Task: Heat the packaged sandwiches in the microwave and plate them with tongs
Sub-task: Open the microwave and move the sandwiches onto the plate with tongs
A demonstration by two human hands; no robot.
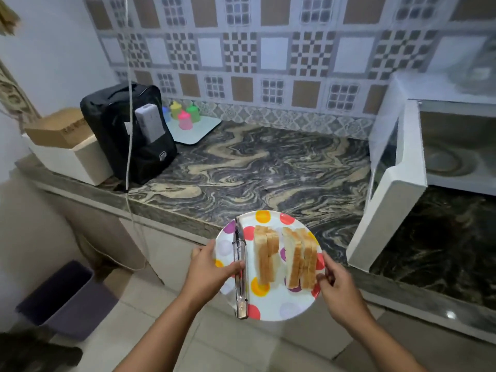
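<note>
- Carrying looks like the step in hand: I judge the heating and plating done, since two stacks of sliced white-bread sandwiches (284,257) stand on edge on the round white plate with coloured polka dots (271,304), low in the centre of the frame.
- My left hand (212,267) is clamped on the plate's left rim, its thumb pressing down on the clear-handled metal tongs (239,269) that lie lengthwise along the plate's left side.
- My right hand (336,281) pinches the right rim, fingers closed together just beside the right-hand sandwich stack and perhaps touching it; I cannot tell.
- The plate hangs past the front edge of the dark swirled marble counter (268,162), not resting on it.
- The white microwave (440,146) sits at the right of the frame, its door (386,200) swung open towards the plate, the chamber apparently empty.
- Next, I reckon, the plate needs setting down level on the bare counter ahead, then the door shutting.
- The upright slices could topple and the loose tongs could slide if I tilt it.
</note>
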